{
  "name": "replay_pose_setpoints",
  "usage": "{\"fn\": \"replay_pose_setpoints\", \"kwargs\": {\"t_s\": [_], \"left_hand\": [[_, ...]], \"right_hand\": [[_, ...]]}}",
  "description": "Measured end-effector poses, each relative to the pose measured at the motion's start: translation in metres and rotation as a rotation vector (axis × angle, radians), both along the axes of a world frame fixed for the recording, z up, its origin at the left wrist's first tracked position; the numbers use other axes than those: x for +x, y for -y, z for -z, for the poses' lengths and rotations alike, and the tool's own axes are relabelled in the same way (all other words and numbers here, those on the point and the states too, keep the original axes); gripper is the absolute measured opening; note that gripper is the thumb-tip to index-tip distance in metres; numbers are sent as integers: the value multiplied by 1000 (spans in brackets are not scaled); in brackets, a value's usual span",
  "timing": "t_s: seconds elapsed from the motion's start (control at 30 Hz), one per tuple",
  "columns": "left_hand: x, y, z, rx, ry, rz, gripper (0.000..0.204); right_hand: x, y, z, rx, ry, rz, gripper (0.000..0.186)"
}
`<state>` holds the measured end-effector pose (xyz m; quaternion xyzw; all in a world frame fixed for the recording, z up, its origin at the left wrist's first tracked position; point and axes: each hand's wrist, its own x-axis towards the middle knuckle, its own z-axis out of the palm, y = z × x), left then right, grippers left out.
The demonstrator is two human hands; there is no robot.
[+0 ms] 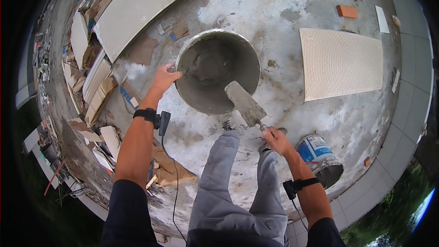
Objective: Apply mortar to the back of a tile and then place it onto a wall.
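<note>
Now | left hand (pixel 164 77) grips bucket (pixel 217 71) rim | right hand (pixel 276 139) clamps trowel (pixel 246 105) | paint can (pixel 320 158) nearby

**Open floor right of the bucket, clutter on the left**

The bucket (pixel 217 71) fills the centre of the frame, its mouth partly taken up by the trowel (pixel 244 104). Bare concrete lies open at upper centre and between the bucket and the ribbed tile (pixel 340 63) at right. Stacked tiles (pixel 93 82) and cardboard scraps (pixel 141 49) crowd the left; a paint can (pixel 321 159) stands at lower right.
</note>
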<state>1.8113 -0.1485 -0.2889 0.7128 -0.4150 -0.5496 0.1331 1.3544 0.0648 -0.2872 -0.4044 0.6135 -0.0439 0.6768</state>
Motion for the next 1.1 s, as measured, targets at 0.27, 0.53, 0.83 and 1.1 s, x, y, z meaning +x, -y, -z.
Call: {"fn": "replay_pose_setpoints", "kwargs": {"t_s": [0.27, 0.53, 0.83, 1.1], "left_hand": [[5, -9, -2, -124, 145, 189, 69], [-56, -38, -2, -251, 141, 215, 76], [-146, -73, -19, -474, 370, 392, 82], [-166, -103, 27, -599, -205, 103, 65]], "right_hand": [[-52, -74, -93, -161, -279, -172, 36], [-7, -76, 38, -403, -606, -583, 32], [-146, -127, -57, -500, -469, -583, 50], [-102, 6, 22, -414, -498, -770, 24]]}}
